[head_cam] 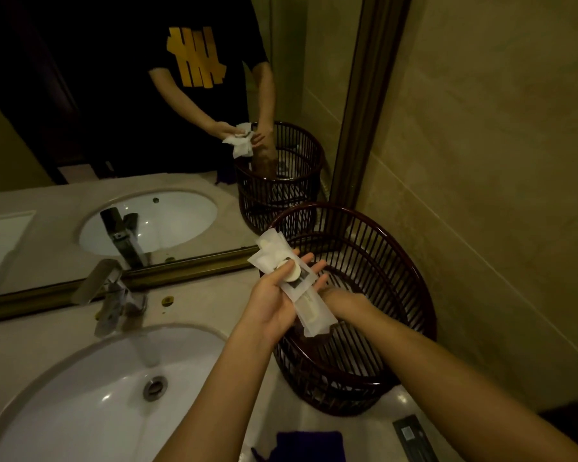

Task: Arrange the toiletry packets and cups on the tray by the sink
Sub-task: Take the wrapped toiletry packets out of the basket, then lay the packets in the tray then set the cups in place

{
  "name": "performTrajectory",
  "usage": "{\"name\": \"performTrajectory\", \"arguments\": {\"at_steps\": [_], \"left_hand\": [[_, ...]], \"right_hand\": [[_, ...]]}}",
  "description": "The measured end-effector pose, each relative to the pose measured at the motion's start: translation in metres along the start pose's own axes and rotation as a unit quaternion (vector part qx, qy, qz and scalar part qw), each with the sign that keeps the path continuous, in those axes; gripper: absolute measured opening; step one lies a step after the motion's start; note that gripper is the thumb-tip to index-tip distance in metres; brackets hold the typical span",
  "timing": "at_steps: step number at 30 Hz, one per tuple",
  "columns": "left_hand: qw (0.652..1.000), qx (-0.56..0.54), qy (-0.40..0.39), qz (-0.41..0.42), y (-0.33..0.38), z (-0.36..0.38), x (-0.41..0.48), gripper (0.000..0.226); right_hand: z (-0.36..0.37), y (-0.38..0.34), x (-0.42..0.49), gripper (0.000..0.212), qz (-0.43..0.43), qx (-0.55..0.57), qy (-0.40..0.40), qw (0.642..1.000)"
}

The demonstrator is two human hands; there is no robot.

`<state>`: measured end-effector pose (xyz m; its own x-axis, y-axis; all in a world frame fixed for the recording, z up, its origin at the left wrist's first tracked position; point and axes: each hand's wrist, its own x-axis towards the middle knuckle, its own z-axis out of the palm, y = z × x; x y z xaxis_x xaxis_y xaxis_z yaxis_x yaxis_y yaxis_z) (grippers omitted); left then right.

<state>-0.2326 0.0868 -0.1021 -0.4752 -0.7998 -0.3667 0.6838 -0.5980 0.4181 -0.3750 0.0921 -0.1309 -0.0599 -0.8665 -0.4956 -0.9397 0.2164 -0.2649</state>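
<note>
A person stands at a bathroom counter, both bare forearms reaching forward over a dark slatted basket (374,248) that sits on the pale counter (317,425) against the right wall.

The left hand (274,298) is palm up above the basket's near left rim. A stack of white toiletry packets (289,278) lies along its palm and fingers, running well past the fingertips toward the mirror and off the heel of the hand toward the viewer. The thumb presses down on a small round white item (292,273) on top of the stack, so the hand is closed on the packets.

The right hand (317,281) lies under the far side of the stack. Only its fingertips show beyond the packets, spread slightly apart and flat; whether they grip the stack cannot be told.

Left of the hands, a white sink (90,395) is set in the counter, with a metal faucet (109,295) behind it. Below the forearms, at the near edge, lie a dark blue cloth (309,445) and a flat dark packet (411,436). The mirror (114,128) behind the counter reflects the hands, basket and sink.
</note>
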Motion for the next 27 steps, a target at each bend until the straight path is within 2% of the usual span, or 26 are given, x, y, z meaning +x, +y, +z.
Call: {"name": "performTrajectory", "arguments": {"at_steps": [2,3,4,8,10,12,15,19,23,27], "left_hand": [[1.000,-0.002,0.003,0.000,0.001,0.001,-0.004,0.042],[1.000,-0.002,0.002,-0.001,0.003,0.000,-0.007,0.041],[1.000,-0.003,-0.001,-0.001,0.005,0.000,-0.010,0.041],[1.000,-0.009,-0.018,0.021,0.025,-0.006,-0.031,0.039],[0.999,-0.012,-0.021,0.035,0.040,-0.011,-0.044,0.039],[0.998,-0.017,-0.020,0.049,0.057,-0.021,-0.060,0.040],[0.997,-0.020,-0.011,0.079,0.087,-0.044,-0.089,0.039],[0.994,-0.027,0.006,0.108,0.132,-0.092,-0.139,0.040],[0.989,-0.052,0.034,0.135,0.185,-0.158,-0.204,0.043],[0.980,-0.060,0.089,0.167,0.235,-0.234,-0.280,0.037]], "right_hand": [[-0.015,-0.006,-0.003,0.034,-0.023,0.009,-0.011,1.000],[-0.021,-0.008,0.000,0.025,-0.020,0.028,-0.004,0.999],[-0.029,-0.008,-0.002,0.026,-0.027,0.055,0.021,0.998],[-0.056,-0.015,-0.031,0.055,0.006,0.124,0.162,0.979],[-0.061,-0.029,-0.048,0.067,-0.008,0.155,0.217,0.964],[-0.059,-0.051,-0.065,0.070,-0.035,0.187,0.261,0.946],[-0.047,-0.096,-0.089,0.064,-0.081,0.223,0.310,0.921],[-0.014,-0.167,-0.111,0.062,-0.143,0.281,0.323,0.892],[0.034,-0.251,-0.124,0.067,-0.209,0.331,0.296,0.871],[0.095,-0.333,-0.124,0.068,-0.257,0.324,0.253,0.874]]}}
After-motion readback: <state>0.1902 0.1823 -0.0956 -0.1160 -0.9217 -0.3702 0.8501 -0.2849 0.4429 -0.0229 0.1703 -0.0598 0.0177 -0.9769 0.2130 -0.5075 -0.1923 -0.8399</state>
